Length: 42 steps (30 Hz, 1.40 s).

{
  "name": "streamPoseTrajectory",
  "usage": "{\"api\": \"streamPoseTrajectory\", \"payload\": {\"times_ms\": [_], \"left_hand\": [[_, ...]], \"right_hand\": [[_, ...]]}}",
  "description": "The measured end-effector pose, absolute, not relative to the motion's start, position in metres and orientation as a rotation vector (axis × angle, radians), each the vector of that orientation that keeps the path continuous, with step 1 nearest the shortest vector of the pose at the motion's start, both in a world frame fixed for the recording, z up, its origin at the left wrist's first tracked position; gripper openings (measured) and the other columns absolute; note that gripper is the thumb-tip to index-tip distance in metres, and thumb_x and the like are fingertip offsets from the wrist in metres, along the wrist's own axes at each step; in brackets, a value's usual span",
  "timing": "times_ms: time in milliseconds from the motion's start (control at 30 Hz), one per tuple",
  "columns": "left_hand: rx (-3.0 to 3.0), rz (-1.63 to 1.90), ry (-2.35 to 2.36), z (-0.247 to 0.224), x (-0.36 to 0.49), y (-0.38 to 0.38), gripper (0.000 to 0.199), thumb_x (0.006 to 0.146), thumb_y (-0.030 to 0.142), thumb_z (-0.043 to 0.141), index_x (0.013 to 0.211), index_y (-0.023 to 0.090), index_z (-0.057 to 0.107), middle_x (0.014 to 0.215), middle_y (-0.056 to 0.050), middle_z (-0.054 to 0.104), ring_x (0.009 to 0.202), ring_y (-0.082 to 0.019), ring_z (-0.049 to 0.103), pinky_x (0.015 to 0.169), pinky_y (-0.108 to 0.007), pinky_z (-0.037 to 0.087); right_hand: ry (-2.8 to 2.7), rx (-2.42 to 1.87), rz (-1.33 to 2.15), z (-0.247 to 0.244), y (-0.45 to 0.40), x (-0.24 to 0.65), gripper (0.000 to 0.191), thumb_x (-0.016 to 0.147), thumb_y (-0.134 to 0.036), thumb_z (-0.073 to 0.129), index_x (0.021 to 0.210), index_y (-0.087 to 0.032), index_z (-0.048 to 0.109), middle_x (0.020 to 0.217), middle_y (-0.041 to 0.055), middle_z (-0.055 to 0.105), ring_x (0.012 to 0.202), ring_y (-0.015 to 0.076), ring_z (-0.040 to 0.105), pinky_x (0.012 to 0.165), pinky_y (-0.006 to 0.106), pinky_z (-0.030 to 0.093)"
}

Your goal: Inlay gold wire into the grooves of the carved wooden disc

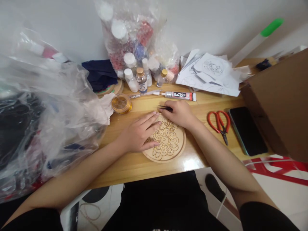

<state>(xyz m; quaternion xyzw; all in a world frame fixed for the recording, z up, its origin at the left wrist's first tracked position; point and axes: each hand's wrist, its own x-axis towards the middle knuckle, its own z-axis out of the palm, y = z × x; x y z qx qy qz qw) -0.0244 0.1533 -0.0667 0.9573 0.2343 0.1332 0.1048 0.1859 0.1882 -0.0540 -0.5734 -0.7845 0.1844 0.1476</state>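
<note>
Crowding the left end of the wooden table (pixel 115 171): clear plastic bags (pixel 69 128). Next, a spool of gold wire (pixel 121 104) lying flat. Then the person's left hand (pixel 137 133), palm down, fingers partly spread, tips on the round wooden board (pixel 167 141). Board lies flat near the table's front edge, gold flower up; it's round, so no long axis. Tweezers (pixel 167 108) sit by its far rim, long axis roughly side to side, tips to the person's left. I can't tell if they touch anything. Right hand (pixel 182 115) pinches them, fingers curled in. Further right: red-handled pliers (pixel 220 123), nose toward the person, then a phone (pixel 249 131).
</note>
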Motion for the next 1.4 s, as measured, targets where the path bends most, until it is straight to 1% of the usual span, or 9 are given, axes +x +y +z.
{"api": "streamPoseTrajectory", "payload": {"times_ms": [167,367,500,700,833,967,1167,1300,1400], "left_hand": [[2.815,0.438,0.671,-0.0685,-0.0237,0.1541,0.061,0.089,0.052,0.045,0.129,0.006,0.048,0.141,-0.024,0.042,0.137,-0.033,0.033,0.107,-0.051,0.037],[2.785,0.438,0.688,-0.0688,-0.0238,0.1551,0.059,0.090,0.052,0.043,0.128,0.007,0.048,0.140,-0.023,0.042,0.136,-0.033,0.034,0.107,-0.049,0.036],[2.752,0.415,0.713,-0.0675,-0.0233,0.1558,0.064,0.089,0.055,0.042,0.130,0.007,0.046,0.140,-0.022,0.043,0.135,-0.032,0.034,0.107,-0.049,0.034],[2.760,0.340,0.698,-0.0673,-0.0221,0.1573,0.067,0.088,0.058,0.041,0.138,0.013,0.039,0.149,-0.019,0.032,0.139,-0.031,0.026,0.110,-0.049,0.027],[2.749,0.327,0.703,-0.0666,-0.0215,0.1572,0.065,0.088,0.057,0.042,0.138,0.014,0.041,0.150,-0.018,0.030,0.140,-0.030,0.025,0.112,-0.048,0.024],[2.764,0.316,0.701,-0.0659,-0.0212,0.1571,0.066,0.089,0.058,0.040,0.137,0.013,0.042,0.149,-0.019,0.031,0.139,-0.031,0.026,0.111,-0.048,0.024],[2.752,0.320,0.713,-0.0660,-0.0207,0.1567,0.067,0.088,0.059,0.042,0.137,0.014,0.042,0.149,-0.019,0.031,0.140,-0.031,0.026,0.111,-0.050,0.023],[2.746,0.290,0.729,-0.0654,-0.0204,0.1566,0.067,0.088,0.060,0.041,0.137,0.016,0.042,0.150,-0.017,0.030,0.140,-0.030,0.024,0.112,-0.050,0.022],[2.718,0.307,0.711,-0.0648,-0.0214,0.1580,0.067,0.087,0.060,0.043,0.136,0.015,0.042,0.149,-0.018,0.031,0.139,-0.032,0.026,0.111,-0.051,0.024]], "right_hand": [[-2.263,-1.665,0.534,-0.0526,0.1879,0.1853,0.026,0.084,-0.035,0.054,0.070,-0.016,0.062,0.065,0.0043,0.062,0.059,0.0131,0.048,0.055,0.025,0.024],[-2.259,-1.670,0.559,-0.0519,0.1876,0.1850,0.026,0.085,-0.036,0.052,0.072,-0.016,0.063,0.067,0.0050,0.063,0.061,0.0140,0.049,0.056,0.025,0.024],[-2.263,-1.715,0.545,-0.0518,0.1877,0.1842,0.025,0.083,-0.035,0.053,0.070,-0.016,0.063,0.066,0.0053,0.063,0.059,0.0144,0.049,0.056,0.025,0.024],[-2.266,-1.738,0.520,-0.0510,0.1872,0.1833,0.019,0.080,-0.029,0.053,0.072,-0.016,0.064,0.068,0.0066,0.065,0.061,0.0164,0.051,0.057,0.026,0.027],[-2.265,-1.756,0.532,-0.0499,0.1869,0.1830,0.020,0.080,-0.030,0.052,0.073,-0.016,0.064,0.068,0.0069,0.065,0.061,0.0168,0.052,0.057,0.026,0.027],[-2.268,-1.759,0.544,-0.0488,0.1866,0.1826,0.019,0.080,-0.029,0.052,0.074,-0.016,0.064,0.069,0.0068,0.066,0.061,0.0166,0.052,0.057,0.026,0.026],[-2.267,-1.747,0.532,-0.0490,0.1868,0.1824,0.018,0.079,-0.028,0.052,0.071,-0.016,0.063,0.065,0.0060,0.064,0.059,0.0158,0.050,0.056,0.026,0.025],[-2.248,-1.745,0.564,-0.0496,0.1870,0.1833,0.019,0.080,-0.030,0.053,0.070,-0.016,0.062,0.064,0.0053,0.062,0.059,0.0155,0.049,0.055,0.026,0.025],[-2.212,-1.727,0.598,-0.0497,0.1871,0.1842,0.019,0.080,-0.029,0.053,0.069,-0.016,0.061,0.063,0.0045,0.061,0.058,0.0144,0.047,0.055,0.025,0.026]]}}
